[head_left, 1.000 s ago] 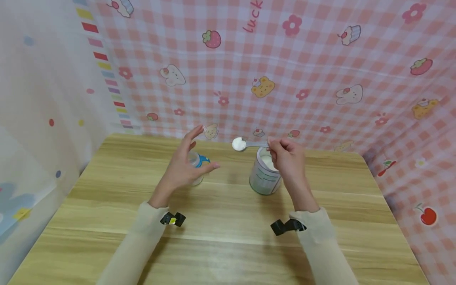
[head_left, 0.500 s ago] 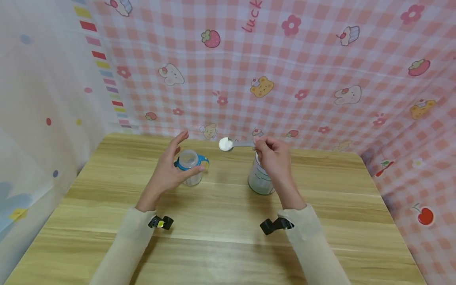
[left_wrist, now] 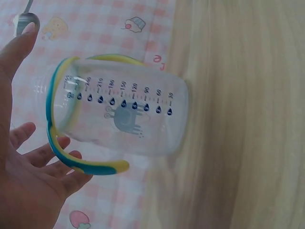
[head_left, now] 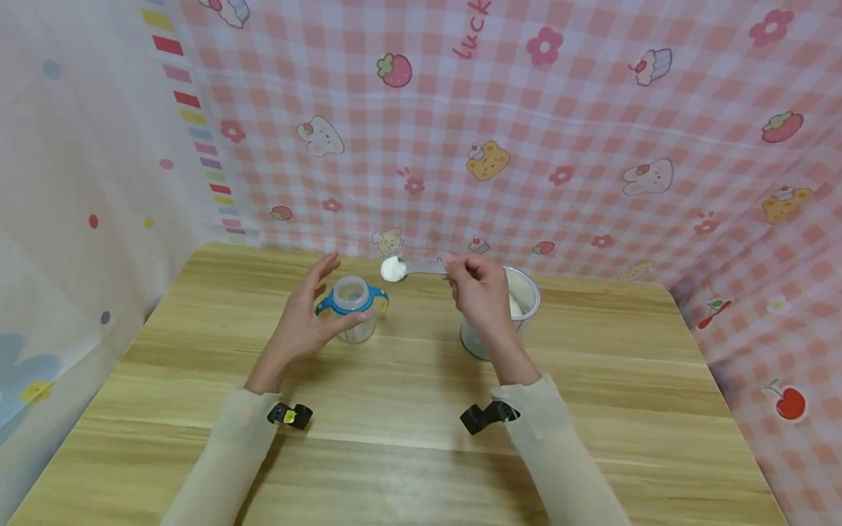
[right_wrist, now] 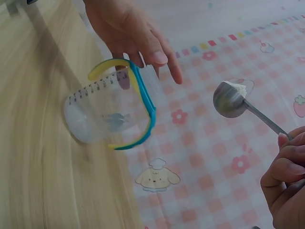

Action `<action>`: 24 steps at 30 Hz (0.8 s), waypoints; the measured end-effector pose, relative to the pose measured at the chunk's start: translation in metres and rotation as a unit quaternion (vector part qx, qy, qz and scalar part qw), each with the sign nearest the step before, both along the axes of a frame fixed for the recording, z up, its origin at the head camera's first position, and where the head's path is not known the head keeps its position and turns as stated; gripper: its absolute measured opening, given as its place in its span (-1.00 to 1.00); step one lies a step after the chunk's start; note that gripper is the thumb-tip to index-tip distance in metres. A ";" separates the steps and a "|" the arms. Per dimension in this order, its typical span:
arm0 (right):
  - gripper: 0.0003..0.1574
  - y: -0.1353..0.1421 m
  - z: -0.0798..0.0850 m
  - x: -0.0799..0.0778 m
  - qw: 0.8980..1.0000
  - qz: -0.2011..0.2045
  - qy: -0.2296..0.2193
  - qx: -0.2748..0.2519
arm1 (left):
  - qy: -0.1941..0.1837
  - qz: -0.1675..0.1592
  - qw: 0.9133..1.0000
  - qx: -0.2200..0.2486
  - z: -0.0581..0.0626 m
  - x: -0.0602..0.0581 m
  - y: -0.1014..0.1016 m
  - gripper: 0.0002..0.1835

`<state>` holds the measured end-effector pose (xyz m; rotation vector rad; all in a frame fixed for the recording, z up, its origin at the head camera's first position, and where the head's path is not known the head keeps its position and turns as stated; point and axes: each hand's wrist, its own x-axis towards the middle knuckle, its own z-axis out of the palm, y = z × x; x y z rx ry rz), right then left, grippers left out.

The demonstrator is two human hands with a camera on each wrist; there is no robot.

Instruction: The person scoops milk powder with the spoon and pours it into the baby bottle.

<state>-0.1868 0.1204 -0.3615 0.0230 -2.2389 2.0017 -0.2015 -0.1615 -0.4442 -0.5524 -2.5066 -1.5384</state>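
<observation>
A clear baby bottle (left_wrist: 138, 114) with blue-and-yellow handles and printed measuring marks stands upright and uncapped on the table. My left hand (head_left: 299, 321) is spread beside it, thumb and fingers apart around its near left side; whether it touches the bottle I cannot tell. In my right hand (head_left: 480, 288) I pinch the handle of a metal measuring spoon (right_wrist: 231, 100). White powder (head_left: 393, 269) heaps in its bowl, held level above and just right of the bottle's open mouth. Behind my right hand stands an open can (head_left: 528, 292) with white powder inside, partly hidden by the hand.
The wooden table (head_left: 408, 402) carries the bottle and the can near its back edge. A pink checked cloth (head_left: 434, 124) with cartoon prints hangs behind and at the right. A pale curtain (head_left: 85, 146) hangs at the left.
My right hand has moved left with the filled spoon, from over the can toward the bottle. My left hand has shifted left and slightly down, bringing the bottle into fuller view.
</observation>
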 end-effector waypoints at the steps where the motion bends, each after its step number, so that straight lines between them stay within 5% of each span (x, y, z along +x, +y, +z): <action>1: -0.65 -0.002 -0.001 0.000 1.000 -0.001 0.000 0.003 | -0.005 -0.001 1.000 0.002 -0.001 -0.001 -0.001 0.14; 18: -0.67 -0.030 -0.019 -0.012 0.999 0.006 0.022 0.041 | -0.088 -0.029 0.995 0.032 -0.017 -0.005 -0.012 0.07; 24: -0.62 -0.039 -0.022 -0.014 0.995 -0.008 0.039 0.095 | -0.114 -0.038 0.992 0.031 -0.024 -0.008 -0.017 -0.01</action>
